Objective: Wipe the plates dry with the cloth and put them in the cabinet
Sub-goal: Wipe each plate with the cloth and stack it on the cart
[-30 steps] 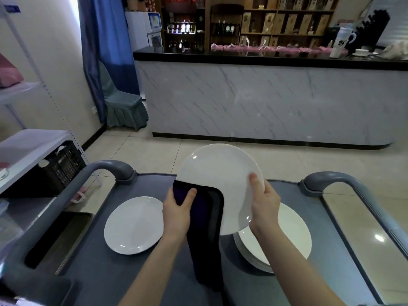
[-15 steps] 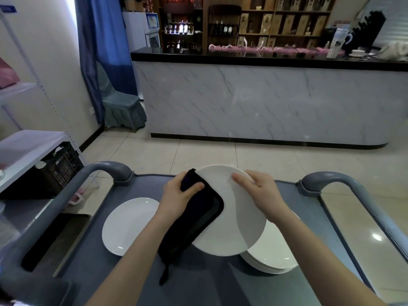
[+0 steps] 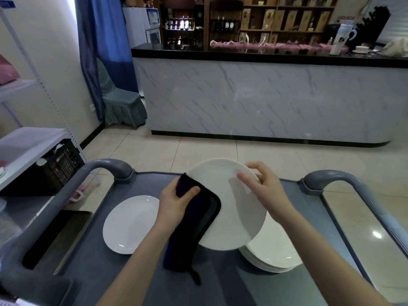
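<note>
Head view
Held plate: a round white glazed plate point(image 3: 234, 208) is held tilted in the air over the grey plastic cart point(image 3: 99, 272), its near edge just above the stack of white plates point(image 3: 271, 255).
Left hand: the left hand point(image 3: 176, 204) grips a dark folded cloth point(image 3: 198, 219) against the plate's left rim, with the thumb lying on top of the cloth. The other fingers are hidden beneath.
Right hand: the right hand point(image 3: 262, 188) pinches the plate's far right rim, with the thumb on the upper face and the fingers curled behind the edge.
Cloth: it is soft and limp. It drapes over the rim and hangs down towards the cart top, and it probably pads the grip on that side.
Other plates: a single white plate point(image 3: 130, 224) lies flat on the cart to the left, apart from the stack.
Handling: the plate looks stiff, smooth and breakable, and moderately heavy for its size. If damp, the glaze is likely slippery under bare fingers.
Where to hold: hold it at the rim on opposite sides, as here. A one-sided pinch would risk letting it swing down onto the stack.
Cabinet: none that I can identify is in sight.
</note>
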